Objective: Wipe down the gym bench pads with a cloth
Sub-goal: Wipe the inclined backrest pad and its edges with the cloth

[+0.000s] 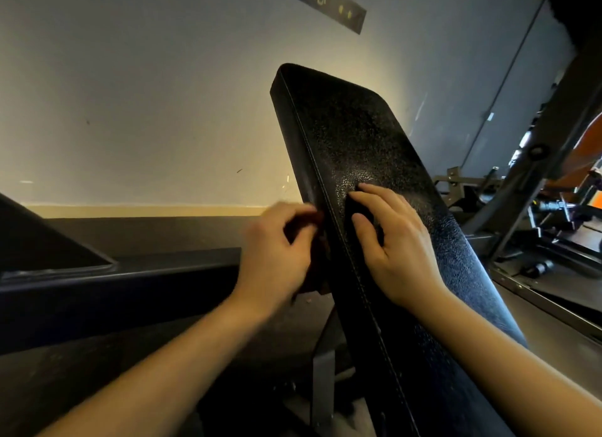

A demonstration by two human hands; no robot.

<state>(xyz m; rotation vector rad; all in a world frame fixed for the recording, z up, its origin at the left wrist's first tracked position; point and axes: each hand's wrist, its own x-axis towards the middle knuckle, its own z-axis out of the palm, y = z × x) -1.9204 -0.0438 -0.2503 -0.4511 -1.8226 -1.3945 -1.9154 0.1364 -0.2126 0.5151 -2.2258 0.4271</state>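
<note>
A long black bench pad (368, 137) with a grained surface and a stitched seam slopes up and away from me through the middle of the view. My left hand (277, 257) grips a dark brown cloth (317, 273) against the pad's left side edge. The cloth is mostly hidden behind the hand and the pad edge. My right hand (391, 241) rests flat on the pad's top face, fingers spread and relaxed, just right of the seam.
A pale wall (146, 111) stands close behind the pad, with a dark sign (325, 3) high up. A dark frame beam (114, 293) runs along the left. Metal machine frames (537, 208) crowd the right side. The bench support post (322, 387) stands below the pad.
</note>
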